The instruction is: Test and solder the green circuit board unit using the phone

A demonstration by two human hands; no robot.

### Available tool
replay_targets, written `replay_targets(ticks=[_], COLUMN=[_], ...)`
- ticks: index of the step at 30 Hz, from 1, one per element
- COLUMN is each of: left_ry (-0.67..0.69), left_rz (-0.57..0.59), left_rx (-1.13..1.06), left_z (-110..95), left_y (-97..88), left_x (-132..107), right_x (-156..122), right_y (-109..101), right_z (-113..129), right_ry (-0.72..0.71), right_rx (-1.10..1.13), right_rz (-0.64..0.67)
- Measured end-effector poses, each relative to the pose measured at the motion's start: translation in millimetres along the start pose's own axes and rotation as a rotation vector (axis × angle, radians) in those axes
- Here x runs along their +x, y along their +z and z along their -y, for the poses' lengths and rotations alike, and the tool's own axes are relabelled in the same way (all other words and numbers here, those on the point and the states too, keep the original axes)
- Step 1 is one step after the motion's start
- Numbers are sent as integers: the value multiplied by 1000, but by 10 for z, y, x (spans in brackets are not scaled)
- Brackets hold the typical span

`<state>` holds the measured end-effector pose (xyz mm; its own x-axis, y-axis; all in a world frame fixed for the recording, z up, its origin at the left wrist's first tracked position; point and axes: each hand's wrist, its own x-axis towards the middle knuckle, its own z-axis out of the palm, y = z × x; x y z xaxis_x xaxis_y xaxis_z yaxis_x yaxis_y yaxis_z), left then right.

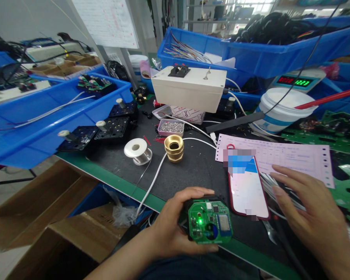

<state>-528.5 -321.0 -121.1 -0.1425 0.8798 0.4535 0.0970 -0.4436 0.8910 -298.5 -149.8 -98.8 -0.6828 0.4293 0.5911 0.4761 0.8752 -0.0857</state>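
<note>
My left hand (175,221) is wrapped round a black housing with a green circuit board (196,233) facing up, above the table's front edge. A green light glows on the board, and a silver module sits on its right side. My right hand (312,206) is held with fingers apart and nothing in them, just right of a red-cased phone (247,190). The phone lies with its screen lit, partly over a pink printed sheet (294,157). White cables (270,182) lie partly hidden beneath the right hand. A brass fitting (174,149) stands beyond the board.
A solder spool (138,151) stands left of the fitting. Behind are a tin of small metal parts (171,127) and a white switch box (189,91). Black housings (113,130) line the left, by a blue bin (58,111). A white bucket (282,111) stands at right.
</note>
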Motion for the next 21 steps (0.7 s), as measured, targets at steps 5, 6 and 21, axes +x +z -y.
replay_targets(ticks=[5,6,21], left_ry=[6,8,12], left_rz=[5,9,12], left_rx=[10,10,4], left_z=[21,32,64], left_y=[-12,-16,-17], left_x=[3,2,0], right_x=[-5,-9,-6], right_y=[-18,-21,-19], right_z=[6,3,5], right_ry=[-9,-11,-9], right_rx=[-11,-13,-17], right_rz=[-9,-8,-8])
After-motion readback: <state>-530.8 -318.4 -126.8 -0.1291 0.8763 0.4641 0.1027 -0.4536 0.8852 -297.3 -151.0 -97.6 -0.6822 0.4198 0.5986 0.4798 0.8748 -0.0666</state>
